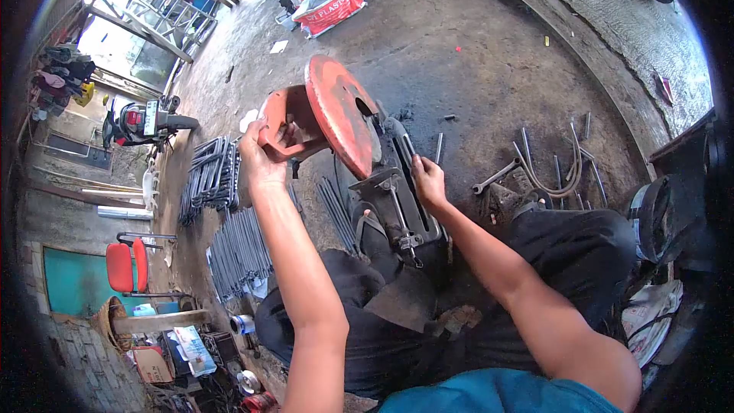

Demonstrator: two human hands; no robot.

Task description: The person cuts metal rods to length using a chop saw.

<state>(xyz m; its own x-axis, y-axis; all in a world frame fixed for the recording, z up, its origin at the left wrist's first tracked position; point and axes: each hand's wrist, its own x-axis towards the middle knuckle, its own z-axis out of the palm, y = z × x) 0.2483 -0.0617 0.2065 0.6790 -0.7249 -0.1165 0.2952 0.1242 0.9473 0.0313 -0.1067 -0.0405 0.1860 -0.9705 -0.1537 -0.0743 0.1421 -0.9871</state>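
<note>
My left hand (264, 155) grips the open-sided housing of a worn orange-red metal guard (336, 111), whose large round plate is tilted above a dark machine (413, 207). The guard has a dark slot near its middle, and part of a disc shows behind its right edge. My right hand (430, 181) is closed round a dark bar or handle at the machine's right side. A metal clamp screw (397, 207) lies along the machine's base between my arms.
Stacks of metal rods (238, 252) and dark brackets (210, 180) lie left of the machine. A wrench (495, 176) and bent tubes (569, 184) are at the right. Farther off are a red-white sack (329, 12), a motorcycle (149, 119) and a red chair (120, 266).
</note>
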